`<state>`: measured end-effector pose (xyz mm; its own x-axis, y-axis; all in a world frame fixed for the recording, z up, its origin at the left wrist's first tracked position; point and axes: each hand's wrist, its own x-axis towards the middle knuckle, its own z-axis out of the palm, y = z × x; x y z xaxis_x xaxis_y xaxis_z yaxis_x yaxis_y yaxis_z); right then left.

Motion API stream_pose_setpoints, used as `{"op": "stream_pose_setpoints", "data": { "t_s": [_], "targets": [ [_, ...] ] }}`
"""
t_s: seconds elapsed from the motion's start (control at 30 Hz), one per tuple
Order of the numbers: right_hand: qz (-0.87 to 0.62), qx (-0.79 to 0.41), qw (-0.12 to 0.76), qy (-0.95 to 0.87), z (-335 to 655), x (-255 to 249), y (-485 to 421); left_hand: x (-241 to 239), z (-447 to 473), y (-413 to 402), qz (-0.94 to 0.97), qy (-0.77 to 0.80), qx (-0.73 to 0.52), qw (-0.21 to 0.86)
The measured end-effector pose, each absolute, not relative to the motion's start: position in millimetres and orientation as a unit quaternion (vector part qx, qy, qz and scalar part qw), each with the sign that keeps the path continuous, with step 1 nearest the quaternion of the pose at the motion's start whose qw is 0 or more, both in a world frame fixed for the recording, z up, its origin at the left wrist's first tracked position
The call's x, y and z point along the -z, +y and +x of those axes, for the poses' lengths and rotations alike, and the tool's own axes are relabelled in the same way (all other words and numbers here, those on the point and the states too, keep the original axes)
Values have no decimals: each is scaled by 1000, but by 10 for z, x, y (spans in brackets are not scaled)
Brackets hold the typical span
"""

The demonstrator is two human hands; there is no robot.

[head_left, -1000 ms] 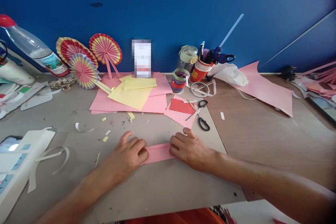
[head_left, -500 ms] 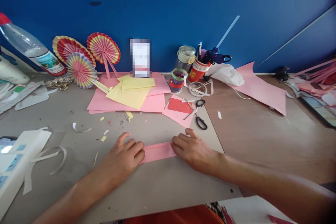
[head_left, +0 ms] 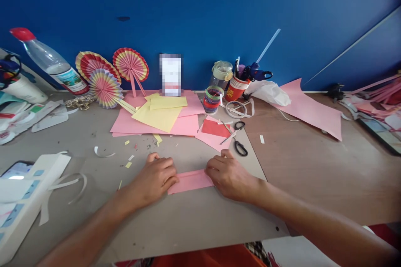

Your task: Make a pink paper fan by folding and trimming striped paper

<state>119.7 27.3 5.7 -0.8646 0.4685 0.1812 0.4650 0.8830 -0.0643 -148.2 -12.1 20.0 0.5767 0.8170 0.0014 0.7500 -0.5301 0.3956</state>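
Note:
A strip of pink paper (head_left: 191,182) with a fold line along its upper edge lies on the grey board in front of me. My left hand (head_left: 158,177) is closed on the strip's left end, fingers curled at its upper edge. At the right end, my right hand (head_left: 226,175) pinches the same strip with bent fingers. Beyond the right hand lie scissors (head_left: 240,148) with black handles, over a red paper piece (head_left: 214,128) and a pink sheet. Further back, yellow paper (head_left: 158,117) rests on larger pink sheets (head_left: 188,125).
Folded paper fans (head_left: 130,65) and a phone (head_left: 171,76) lean at the blue partition. A bottle (head_left: 59,69) stands back left, a white power strip (head_left: 31,200) near left. A red paper cup (head_left: 236,88) holds pens and scissors. Paper scraps (head_left: 128,164) dot the board.
The view has shifted slightly, so most things sit a little further right and lower. My left hand's fingers have drawn in along the strip; the right hand keeps its hold.

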Motion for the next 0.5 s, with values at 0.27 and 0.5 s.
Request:
{"op": "stream_pose_setpoints", "data": {
  "t_s": [0.27,0.5],
  "targets": [
    [-260,-51,50,-963,1083,-166,398,-159,-1373,-143,820,527,-108,197],
    [-300,-64,19,-951,999,-129,397,-89,-1335,-160,808,551,-113,175]
  ]
}}
